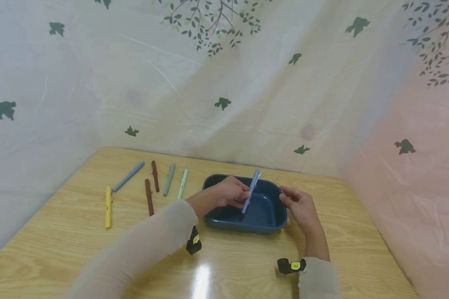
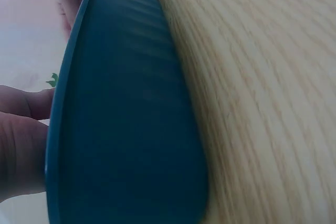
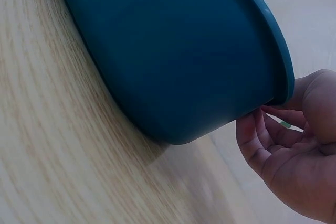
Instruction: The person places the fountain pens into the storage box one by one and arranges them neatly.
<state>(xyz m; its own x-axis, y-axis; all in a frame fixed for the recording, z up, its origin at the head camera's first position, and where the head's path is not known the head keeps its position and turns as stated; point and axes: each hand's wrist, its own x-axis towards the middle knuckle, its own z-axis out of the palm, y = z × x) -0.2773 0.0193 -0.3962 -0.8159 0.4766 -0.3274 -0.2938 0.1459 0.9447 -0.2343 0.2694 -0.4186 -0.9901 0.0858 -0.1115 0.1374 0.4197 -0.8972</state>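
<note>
two-handed pose at a wooden table [image 1: 247, 265]. the left forearm slants from the near left toward the far right, its sleeve [image 1: 149, 241] ending just short of a dark blue tub [image 1: 243, 227]. the left hand [image 1: 230, 192] lies over the tub's left half, thumb and fingers closed in a pinch around the middle of a blue pen [image 1: 253, 184]. the pen is tilted, its far end leaning right, above the tub's inside; whether its near end touches the floor of the tub cannot be told. the right forearm rises from the near right, the wrist bent leftward; the right hand [image 1: 301, 207] pinches the tub's right rim, fingertips [image 3: 247, 129] bent against the outer wall just below the edge. left of the tub, other pens, including a yellow pen [image 1: 108, 207] and a mint pen [image 1: 183, 184], lie apart.
</note>
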